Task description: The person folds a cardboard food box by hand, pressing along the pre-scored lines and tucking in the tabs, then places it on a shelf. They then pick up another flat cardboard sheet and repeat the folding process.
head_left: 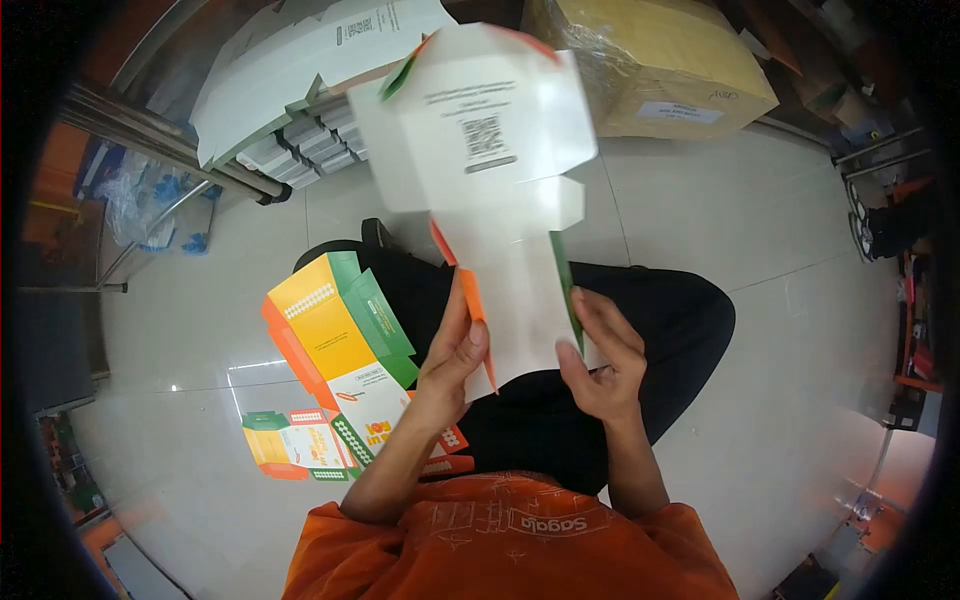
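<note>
Both hands hold one unfolded carton blank (515,265) up over my crossed legs, its white inner side with a printed QR code facing me. My left hand (455,365) grips its left edge, where an orange side flap is bent up. On the opposite edge, my right hand (608,355) pinches near a raised green flap, thumb on the white face. The far end of the blank is slightly blurred. Beside my left knee lies a printed yellow, green and orange carton blank (325,325). A smaller printed blank (298,443) rests on the floor farther left.
A stack of flat white blanks (290,60) stands at the back left, by a metal rack leg (265,190). Behind my hands to the right is a plastic-wrapped brown box (650,65). Clear plastic bags (150,205) sit at left, dark shoes (862,225) at far right.
</note>
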The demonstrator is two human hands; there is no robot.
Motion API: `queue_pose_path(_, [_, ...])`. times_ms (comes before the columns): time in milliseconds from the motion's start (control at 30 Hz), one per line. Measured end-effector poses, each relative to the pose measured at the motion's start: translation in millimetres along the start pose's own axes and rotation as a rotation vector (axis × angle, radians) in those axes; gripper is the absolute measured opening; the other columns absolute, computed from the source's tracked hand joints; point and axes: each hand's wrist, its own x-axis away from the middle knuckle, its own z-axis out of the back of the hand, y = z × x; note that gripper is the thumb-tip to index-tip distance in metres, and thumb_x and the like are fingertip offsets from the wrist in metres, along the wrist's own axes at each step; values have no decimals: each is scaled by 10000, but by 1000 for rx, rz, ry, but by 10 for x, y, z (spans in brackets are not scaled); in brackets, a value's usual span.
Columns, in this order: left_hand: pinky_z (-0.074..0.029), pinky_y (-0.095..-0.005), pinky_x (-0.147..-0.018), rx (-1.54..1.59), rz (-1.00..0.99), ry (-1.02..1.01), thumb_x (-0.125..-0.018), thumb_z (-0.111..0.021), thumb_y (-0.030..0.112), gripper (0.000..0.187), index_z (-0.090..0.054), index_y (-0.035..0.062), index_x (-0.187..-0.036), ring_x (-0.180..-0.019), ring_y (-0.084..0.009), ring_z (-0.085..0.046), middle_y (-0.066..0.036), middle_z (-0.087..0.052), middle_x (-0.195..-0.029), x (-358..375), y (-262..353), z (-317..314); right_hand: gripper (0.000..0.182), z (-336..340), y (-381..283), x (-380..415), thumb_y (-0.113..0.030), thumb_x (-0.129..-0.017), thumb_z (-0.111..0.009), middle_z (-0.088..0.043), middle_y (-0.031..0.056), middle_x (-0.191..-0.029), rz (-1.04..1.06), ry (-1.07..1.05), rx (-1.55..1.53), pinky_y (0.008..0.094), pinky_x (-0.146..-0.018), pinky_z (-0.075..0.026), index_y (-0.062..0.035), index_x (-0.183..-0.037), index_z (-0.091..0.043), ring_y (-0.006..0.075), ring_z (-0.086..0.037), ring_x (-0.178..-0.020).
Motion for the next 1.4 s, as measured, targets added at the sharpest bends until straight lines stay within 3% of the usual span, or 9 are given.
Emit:
queue_pose_path(100, [-391,-334,-1025,-65,83,-20,-962,-576,280,571,-376,-11,-1410,-1212,-197,-516,-145,-512,-1357,-47,78,52,364,124,-67,-50,7,-826,-654,-631,248,-1100,-125,-144,-237,314,-846,-502,58,-1185,-618,308,-643,-1000])
queue_pose_path(200, [-473,-279,-899,-89,211,136,-936,-627,189,384,-531,-11,-1249,-1008,-132,-613,-91,-653,-1136,-67,108,50,251,199,-4,-24,-101,-934,-575,-670,162,-1015,-395,-154,-286,273,-794,-495,50,-1123,-641,195,-648,-914])
queue_pose_path(267, [-487,-271,-866,-97,196,119,-939,-623,191,343,-560,-13,-1208,-973,-126,-623,-91,-663,-1100,-53,94,22,283,254,5,-91,-199,-989,-533,-682,86,-918,-628,-185,-310,247,-729,-485,41,-1093,-640,91,-616,-826])
queue_pose_path(367, [-500,-267,-839,-102,200,108,-948,-612,201,305,-593,-15,-1163,-943,-118,-629,-91,-671,-1065,-72,109,-9,293,331,56,-160,-192,-944,-620,-678,85,-925,-818,-167,-606,244,-733,-487,39,-1124,-628,103,-617,-837])
queue_pose_path(633, [-501,-281,-848,2,274,-11,-998,-518,255,372,-523,-8,-1261,-973,-126,-622,-90,-642,-1125,6,106,-4,359,286,15,-188,-128,-821,-765,-667,85,-891,-748,-315,-705,243,-720,-514,34,-1104,-616,97,-621,-822])
queue_pose_path(833, [-473,-266,-861,96,239,-163,-987,-534,236,399,-493,-1,-1306,-1014,-122,-584,-78,-612,-1144,-19,51,-19,228,286,108,-275,-85,-770,-804,-644,43,-691,-775,-250,-392,229,-549,-485,7,-861,-617,75,-604,-637])
queue_pose_path(1033, [-441,-237,-681,-177,111,-133,-937,-602,135,197,-598,14,-1092,-782,-80,-551,-7,-617,-893,-72,-198,197,181,354,152,-205,-159,-788,-794,-643,19,-686,-660,-288,-234,248,-560,-463,-19,-852,-700,81,-580,-630])
queue_pose_path(1300, [-477,-335,-893,-250,190,-211,-878,-689,167,477,-490,-45,-1256,-987,-196,-616,-118,-629,-1112,-109,-162,280,222,378,183,-79,-174,-874,-714,-655,16,-780,-599,-458,-424,240,-613,-447,30,-959,-689,59,-549,-705])
queue_pose_path(1400, [-466,-347,-921,-146,182,-196,-862,-698,138,505,-465,-34,-1276,-1035,-208,-597,-136,-600,-1166,-18,-156,204,247,358,153,-38,-202,-832,-758,-604,15,-680,-622,-372,-426,274,-539,-421,27,-823,-665,75,-520,-628])
